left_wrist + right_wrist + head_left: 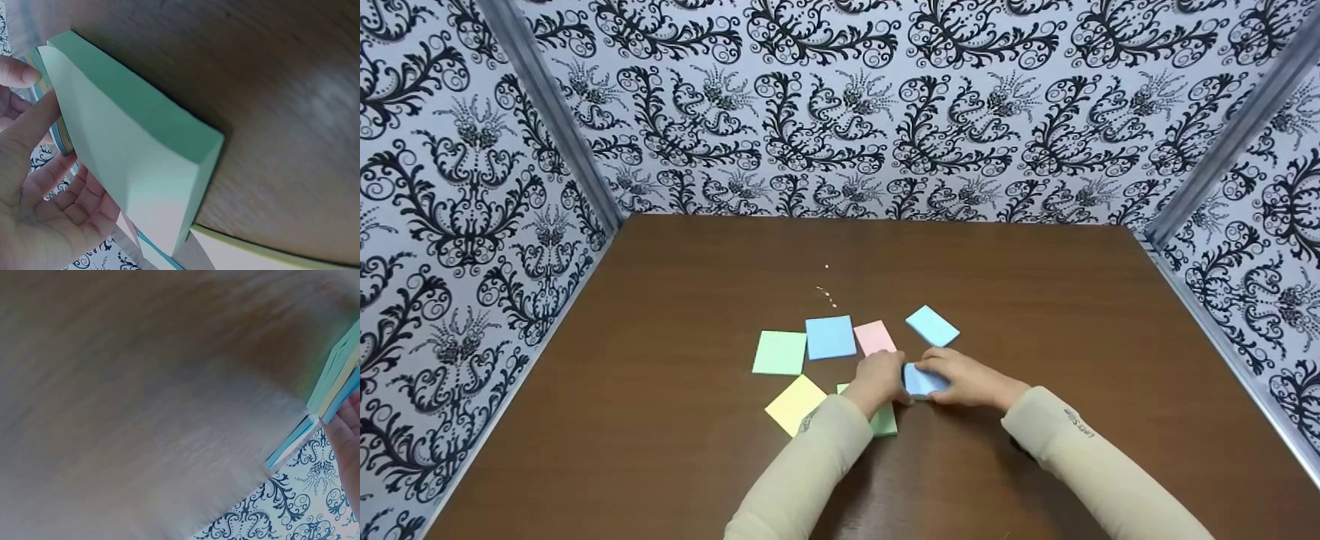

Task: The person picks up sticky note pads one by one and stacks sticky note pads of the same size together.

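Note:
Between the two hands is a small stack of sticky note pads, blue on top. In the right wrist view its green, yellow and blue layers show edge-on. My left hand holds the stack's left side, thumb and fingertips at its edges. From the right, my right hand grips the same stack with thumb and fingers. A thick green sticky note pad lies just beside the left hand, partly covered by the left forearm in the head view.
Left of the hands lie a yellow pad, a light green pad and a blue pad. A pink pad sits just beyond the left hand, and a light blue one beyond the right. Patterned walls enclose the brown table.

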### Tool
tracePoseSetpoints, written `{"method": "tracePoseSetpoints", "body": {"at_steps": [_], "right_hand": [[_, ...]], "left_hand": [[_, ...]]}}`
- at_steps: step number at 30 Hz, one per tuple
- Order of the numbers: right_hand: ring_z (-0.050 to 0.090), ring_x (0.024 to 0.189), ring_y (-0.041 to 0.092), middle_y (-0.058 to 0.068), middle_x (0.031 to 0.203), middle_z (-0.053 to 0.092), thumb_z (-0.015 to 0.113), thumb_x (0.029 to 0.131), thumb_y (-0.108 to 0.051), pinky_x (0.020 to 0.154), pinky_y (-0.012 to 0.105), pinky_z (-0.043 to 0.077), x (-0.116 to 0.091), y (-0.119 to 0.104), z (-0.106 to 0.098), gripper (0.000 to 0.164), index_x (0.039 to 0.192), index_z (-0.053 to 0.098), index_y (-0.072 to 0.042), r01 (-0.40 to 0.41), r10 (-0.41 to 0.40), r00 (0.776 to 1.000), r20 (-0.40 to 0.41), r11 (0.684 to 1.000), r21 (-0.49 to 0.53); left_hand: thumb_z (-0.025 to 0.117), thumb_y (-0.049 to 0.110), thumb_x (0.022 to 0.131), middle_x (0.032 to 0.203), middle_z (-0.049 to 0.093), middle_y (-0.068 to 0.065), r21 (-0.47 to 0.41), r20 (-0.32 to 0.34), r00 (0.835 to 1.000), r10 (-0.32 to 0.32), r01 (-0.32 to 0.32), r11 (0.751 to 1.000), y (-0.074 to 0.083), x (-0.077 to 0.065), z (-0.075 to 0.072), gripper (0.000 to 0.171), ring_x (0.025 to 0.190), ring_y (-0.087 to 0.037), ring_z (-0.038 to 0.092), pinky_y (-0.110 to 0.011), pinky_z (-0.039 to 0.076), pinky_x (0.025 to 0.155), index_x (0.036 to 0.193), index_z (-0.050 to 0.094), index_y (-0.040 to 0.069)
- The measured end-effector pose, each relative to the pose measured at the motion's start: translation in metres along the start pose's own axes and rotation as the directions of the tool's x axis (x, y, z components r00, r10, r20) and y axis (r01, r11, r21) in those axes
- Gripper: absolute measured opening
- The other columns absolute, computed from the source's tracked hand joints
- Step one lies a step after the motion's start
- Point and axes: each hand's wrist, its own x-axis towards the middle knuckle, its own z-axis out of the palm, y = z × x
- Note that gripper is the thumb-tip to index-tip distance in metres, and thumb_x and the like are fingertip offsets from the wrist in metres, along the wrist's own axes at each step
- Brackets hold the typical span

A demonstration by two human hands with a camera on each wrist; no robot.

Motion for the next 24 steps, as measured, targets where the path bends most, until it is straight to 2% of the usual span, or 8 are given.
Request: {"method": "tracePoseSetpoints", "body": {"at_steps": [5, 8, 10, 13, 15, 18, 21, 24], "right_hand": [[0.050, 0.099, 0.024, 0.012, 0.111, 0.054, 0.067, 0.081, -0.016, 0.083, 0.037, 0.043, 0.001, 0.003, -0.003, 0.042, 0.117, 0.057, 0.004, 0.088, -0.088, 0.996, -0.010, 0.996, -0.027], [0.051, 0.103, 0.029, 0.016, 0.111, 0.056, 0.065, 0.083, -0.017, 0.087, 0.042, 0.041, 0.004, 0.009, -0.006, 0.037, 0.113, 0.059, 0.005, 0.113, -0.115, 0.991, -0.074, 0.993, -0.040], [0.051, 0.107, 0.034, 0.020, 0.114, 0.055, 0.063, 0.086, -0.018, 0.091, 0.046, 0.039, 0.009, 0.015, -0.008, 0.034, 0.111, 0.060, 0.006, 0.066, -0.070, 0.987, -0.142, 0.997, -0.035], [0.045, 0.115, 0.041, 0.028, 0.121, 0.050, 0.058, 0.089, -0.018, 0.095, 0.052, 0.035, 0.014, 0.022, -0.010, 0.034, 0.111, 0.059, 0.007, -0.066, 0.061, 0.976, -0.209, 0.998, -0.016], [0.040, 0.121, 0.044, 0.031, 0.128, 0.044, 0.055, 0.091, -0.020, 0.098, 0.054, 0.031, 0.017, 0.026, -0.011, 0.036, 0.114, 0.059, 0.006, -0.150, 0.148, 0.970, -0.191, 0.989, 0.003], [0.031, 0.127, 0.045, 0.033, 0.137, 0.034, 0.050, 0.094, -0.024, 0.102, 0.056, 0.025, 0.019, 0.030, -0.010, 0.039, 0.122, 0.055, 0.003, -0.230, 0.230, 0.968, -0.104, 0.973, 0.018], [0.027, 0.130, 0.044, 0.032, 0.141, 0.028, 0.046, 0.096, -0.027, 0.103, 0.058, 0.019, 0.022, 0.032, -0.009, 0.042, 0.127, 0.052, 0.001, -0.267, 0.268, 0.962, -0.047, 0.963, 0.035], [0.029, 0.130, 0.043, 0.030, 0.140, 0.031, 0.047, 0.095, -0.027, 0.102, 0.062, 0.018, 0.024, 0.032, -0.008, 0.041, 0.125, 0.054, 0.000, -0.280, 0.281, 0.958, -0.053, 0.960, 0.022]], "left_hand": [[0.085, 0.029, 0.060, 0.094, 0.064, -0.006, 0.022, -0.006, 1.000, 0.003, -0.002, 1.000, 0.000, 0.001, 0.001, 0.049, 0.088, -0.022, 0.060, -0.037, 0.048, 0.077, 0.099, 0.062, 0.009], [0.086, 0.030, 0.060, 0.094, 0.065, -0.006, 0.030, -0.009, 1.000, 0.007, -0.007, 1.000, 0.000, 0.000, 0.001, 0.049, 0.090, -0.023, 0.060, -0.038, 0.049, 0.076, 0.097, 0.062, 0.009], [0.086, 0.031, 0.060, 0.094, 0.065, -0.006, 0.028, -0.010, 1.000, 0.008, -0.008, 1.000, 0.000, 0.000, 0.001, 0.049, 0.090, -0.024, 0.060, -0.038, 0.049, 0.076, 0.097, 0.062, 0.009], [0.086, 0.030, 0.060, 0.094, 0.065, -0.006, 0.017, -0.013, 1.000, 0.010, -0.010, 1.000, -0.001, -0.001, 0.000, 0.049, 0.091, -0.024, 0.060, -0.038, 0.048, 0.077, 0.097, 0.062, 0.009], [0.085, 0.030, 0.060, 0.094, 0.064, -0.006, 0.007, -0.011, 1.000, 0.012, -0.011, 1.000, 0.000, -0.002, -0.001, 0.049, 0.091, -0.024, 0.060, -0.038, 0.048, 0.078, 0.098, 0.062, 0.009], [0.085, 0.029, 0.060, 0.095, 0.064, -0.006, -0.007, -0.011, 1.000, 0.012, -0.012, 1.000, 0.000, -0.003, -0.001, 0.050, 0.091, -0.024, 0.060, -0.037, 0.048, 0.078, 0.099, 0.063, 0.009], [0.085, 0.029, 0.061, 0.096, 0.065, -0.006, -0.016, -0.011, 1.000, 0.012, -0.012, 1.000, 0.000, -0.004, -0.002, 0.050, 0.091, -0.023, 0.060, -0.038, 0.048, 0.078, 0.101, 0.063, 0.009], [0.085, 0.029, 0.060, 0.095, 0.065, -0.006, -0.017, -0.018, 1.000, 0.014, -0.014, 1.000, -0.001, -0.004, -0.002, 0.050, 0.090, -0.023, 0.060, -0.038, 0.048, 0.078, 0.101, 0.063, 0.009]]}}
